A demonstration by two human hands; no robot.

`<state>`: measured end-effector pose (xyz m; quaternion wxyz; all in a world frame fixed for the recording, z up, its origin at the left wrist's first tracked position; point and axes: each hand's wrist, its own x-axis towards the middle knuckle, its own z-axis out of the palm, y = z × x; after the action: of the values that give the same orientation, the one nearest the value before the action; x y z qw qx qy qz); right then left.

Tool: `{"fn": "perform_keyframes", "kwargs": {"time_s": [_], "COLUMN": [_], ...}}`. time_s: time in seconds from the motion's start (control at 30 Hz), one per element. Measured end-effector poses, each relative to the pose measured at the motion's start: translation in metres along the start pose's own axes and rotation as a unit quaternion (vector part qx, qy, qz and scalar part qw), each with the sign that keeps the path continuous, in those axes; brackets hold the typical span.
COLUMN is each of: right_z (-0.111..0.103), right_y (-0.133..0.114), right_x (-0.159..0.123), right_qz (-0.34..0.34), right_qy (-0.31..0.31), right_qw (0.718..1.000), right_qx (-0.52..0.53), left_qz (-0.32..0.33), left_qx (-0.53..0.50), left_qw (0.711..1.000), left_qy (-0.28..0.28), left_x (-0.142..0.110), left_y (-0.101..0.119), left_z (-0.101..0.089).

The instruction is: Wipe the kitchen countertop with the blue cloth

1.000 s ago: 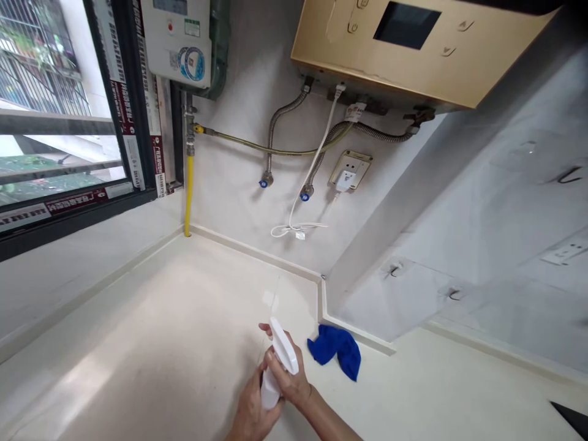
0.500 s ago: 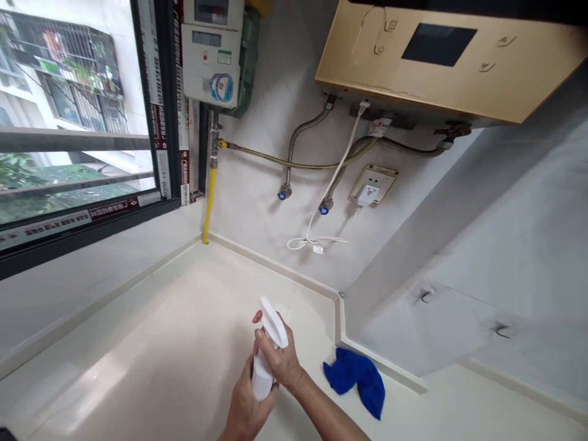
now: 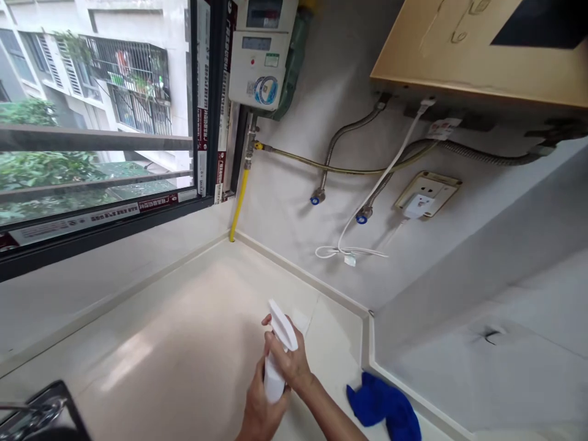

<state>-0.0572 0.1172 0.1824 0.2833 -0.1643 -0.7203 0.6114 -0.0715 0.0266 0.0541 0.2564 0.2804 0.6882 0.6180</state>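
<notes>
A white spray bottle (image 3: 274,381) is held tilted over the pale countertop (image 3: 184,343), its nozzle end toward the back corner. My right hand (image 3: 292,360) wraps round the neck below the spray head, fingers at the trigger. Lower down, my left hand (image 3: 263,404) is closed round the body of the bottle. To the right of my right forearm lies a crumpled blue cloth (image 3: 383,404) on the counter, touched by neither hand.
A gold water heater (image 3: 478,55) hangs above, with hoses and a white cord below it. Beside the window frame (image 3: 209,104) are a gas meter (image 3: 260,67) and a yellow pipe (image 3: 239,205). A plugged socket (image 3: 429,195) is on the wall; a metal-edged fixture (image 3: 50,413) sits at lower left.
The view has swung left, so the heater, hoses and cloth appear farther right and the fixture at lower left shows more. Both hands keep their hold on the spray bottle.
</notes>
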Motion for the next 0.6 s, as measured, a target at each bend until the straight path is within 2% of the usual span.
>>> {"fn": "perform_keyframes", "kwargs": {"time_s": [0.1, 0.17, 0.23, 0.37, 0.43, 0.6], "right_z": [0.000, 0.001, 0.002, 0.008, 0.011, 0.011], "right_y": [-0.001, -0.002, -0.003, -0.005, -0.008, -0.017], "right_x": [-0.017, -0.026, -0.032, -0.037, -0.038, -0.048], "right_qz": [0.013, 0.012, 0.006, 0.016, 0.027, 0.006], "right_qy": [-0.063, -0.087, -0.095, -0.101, -0.116, -0.153], "right_qw": [0.998, 0.996, 0.995, 0.995, 0.992, 0.988], "right_qx": [-0.009, -0.021, -0.024, 0.014, 0.035, 0.002], "left_qz": [-0.048, -0.067, -0.077, -0.090, -0.098, -0.129], "left_qx": [-0.030, -0.045, -0.058, -0.058, -0.042, -0.007], "left_qw": [0.997, 0.995, 0.992, 0.988, 0.988, 0.988], "left_qy": [0.045, 0.062, 0.078, 0.114, 0.109, 0.082], "left_x": [-0.026, -0.042, -0.052, -0.060, -0.062, -0.076], "left_y": [-0.022, -0.028, -0.024, 0.001, 0.009, 0.005], "left_z": [0.017, 0.024, 0.025, 0.016, 0.011, 0.009]}}
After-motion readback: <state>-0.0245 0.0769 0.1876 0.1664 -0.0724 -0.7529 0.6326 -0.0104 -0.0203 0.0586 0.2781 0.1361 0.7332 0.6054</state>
